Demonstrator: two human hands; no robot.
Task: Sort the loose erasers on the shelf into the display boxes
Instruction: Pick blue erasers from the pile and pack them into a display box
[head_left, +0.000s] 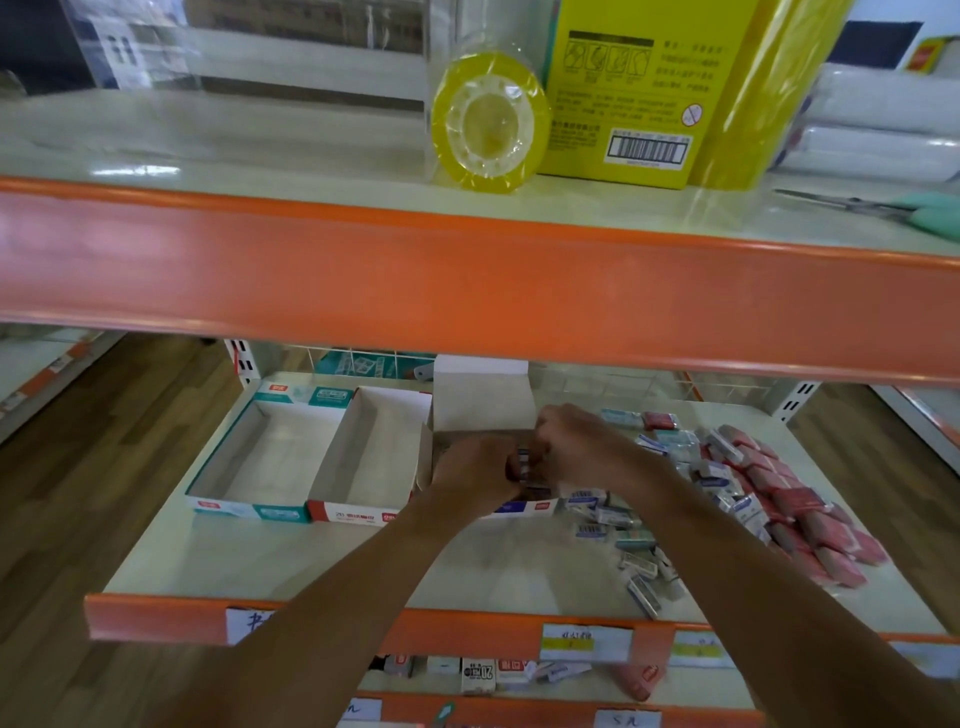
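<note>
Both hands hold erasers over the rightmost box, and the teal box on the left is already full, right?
No. The head view shows the teal box empty, not full. The left hand and right hand do hold erasers over the rightmost box.

Small white carton, lower shelf, near centre: large "20". Tall yellow cardboard box, upper shelf, far right: barcode label, round red prohibition sign, rows of Chinese print too blurred to read. Red-and-white cardboard display box, front face: possibly "20". White paper price tag, bottom edge: handwritten, perhaps "5".
</note>
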